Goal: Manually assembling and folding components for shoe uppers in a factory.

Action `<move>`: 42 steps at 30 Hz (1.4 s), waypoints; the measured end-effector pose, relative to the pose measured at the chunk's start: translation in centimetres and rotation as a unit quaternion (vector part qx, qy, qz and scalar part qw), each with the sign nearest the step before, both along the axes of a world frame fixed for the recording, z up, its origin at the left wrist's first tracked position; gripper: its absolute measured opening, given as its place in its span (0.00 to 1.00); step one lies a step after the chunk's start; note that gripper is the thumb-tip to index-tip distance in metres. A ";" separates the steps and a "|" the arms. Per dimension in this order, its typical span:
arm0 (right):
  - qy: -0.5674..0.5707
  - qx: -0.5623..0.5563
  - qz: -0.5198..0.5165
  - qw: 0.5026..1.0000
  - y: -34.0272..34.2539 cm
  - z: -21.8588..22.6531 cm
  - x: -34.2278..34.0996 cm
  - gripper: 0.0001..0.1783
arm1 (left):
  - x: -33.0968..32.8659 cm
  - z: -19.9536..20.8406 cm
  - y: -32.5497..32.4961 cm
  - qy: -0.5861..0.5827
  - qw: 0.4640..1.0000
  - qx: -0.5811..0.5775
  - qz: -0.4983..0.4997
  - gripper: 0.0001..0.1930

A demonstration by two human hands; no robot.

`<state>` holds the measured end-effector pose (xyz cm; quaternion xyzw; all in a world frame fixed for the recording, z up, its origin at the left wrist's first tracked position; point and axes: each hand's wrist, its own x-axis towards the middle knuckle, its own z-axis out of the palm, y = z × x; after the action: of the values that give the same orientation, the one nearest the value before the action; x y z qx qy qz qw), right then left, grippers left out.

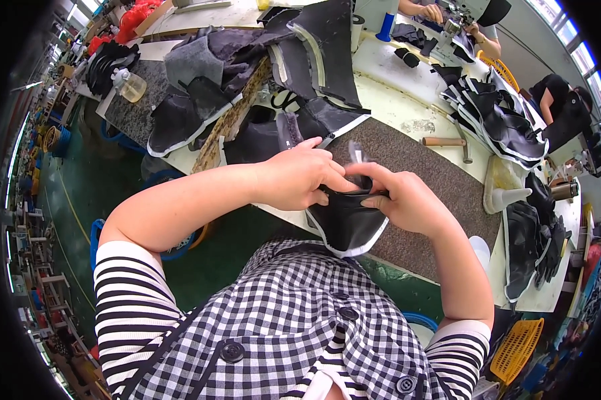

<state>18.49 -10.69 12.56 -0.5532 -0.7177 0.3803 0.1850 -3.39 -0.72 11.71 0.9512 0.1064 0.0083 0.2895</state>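
Observation:
Between my two hands is a black leather shoe upper (349, 225) with a pale edge along its bottom, held at the near edge of the worktable. My left hand (307, 175) pinches its top opening from the left. My right hand (404, 200) grips the opposite side, thumb on the outside and fingers over the rim. Something clear and blurred (357, 152) shows just beyond my fingers; I cannot make out what it is. More black uppers with white edges (187, 113) lie to the left, and dark lined pieces (314, 57) lie ahead.
A hammer (447, 142) lies on the table to the right, near a stack of black uppers (497, 120) and a white cone (510, 198). A clear bottle (129, 85) stands far left. Across the table a co-worker's hands (434, 13) are at a sewing machine (457, 23). A yellow basket (517, 350) sits lower right.

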 end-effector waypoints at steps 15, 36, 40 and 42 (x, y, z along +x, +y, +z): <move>0.010 0.026 -0.089 0.996 0.4 1.6 1.2 0.17 | 2.6 2.1 -1.1 -0.077 0.983 0.111 0.125 0.07; 0.037 0.177 -0.200 0.963 -1.7 2.6 -0.7 0.12 | 1.6 4.0 -3.0 -0.038 0.981 0.013 0.188 0.13; 0.026 0.227 -0.209 0.951 -2.3 2.2 -2.4 0.11 | 2.1 3.3 -2.2 -0.062 0.889 -0.361 0.274 0.25; 0.102 0.292 -0.255 0.916 -2.5 1.7 -3.3 0.09 | 2.2 3.2 -2.1 -0.073 0.861 -0.417 0.283 0.24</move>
<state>15.19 -13.15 14.22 -0.5969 -0.6089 0.1476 0.5011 -1.20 -2.84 14.92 0.6674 0.3429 0.1144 0.6511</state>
